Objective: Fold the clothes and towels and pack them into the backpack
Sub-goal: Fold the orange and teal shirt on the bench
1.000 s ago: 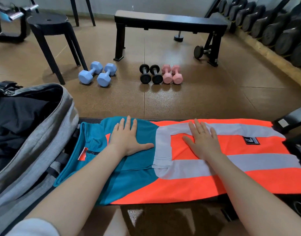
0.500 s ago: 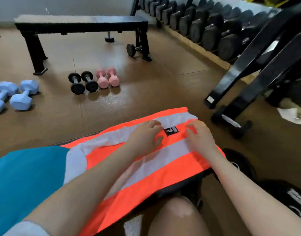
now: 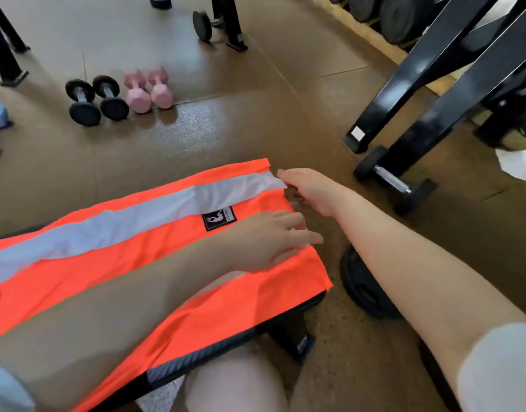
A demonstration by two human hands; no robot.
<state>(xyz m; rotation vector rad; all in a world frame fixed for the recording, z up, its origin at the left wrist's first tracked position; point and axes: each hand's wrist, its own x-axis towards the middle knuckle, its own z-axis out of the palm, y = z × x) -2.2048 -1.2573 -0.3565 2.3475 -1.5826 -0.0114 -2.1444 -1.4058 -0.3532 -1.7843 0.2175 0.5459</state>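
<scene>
Head view looks further right than half a second ago: the teal end of the garment has slid out of sight and only its orange part shows. Both hands have moved from the middle of the orange-and-white garment (image 3: 142,263) out to its right-hand end, where it lies flat on the dark worktop (image 3: 196,356). The left hand (image 3: 267,239) rests flat on the cloth just past the black label (image 3: 219,217), fingers straight and slightly spread, reaching over the end hem. The right hand (image 3: 312,188) sits at the far corner, by the white stripe; its fingertips are at the hem, but whether they pinch the cloth or only touch it cannot be told.

On the brown floor beyond lie two black dumbbells (image 3: 96,99) and two pink dumbbells (image 3: 148,89) side by side. To the right stand the black legs of a weight rack (image 3: 428,84), with a small dumbbell (image 3: 394,182) at their foot and a black weight plate (image 3: 365,289) just beside the worktop's end. The backpack is out of view.
</scene>
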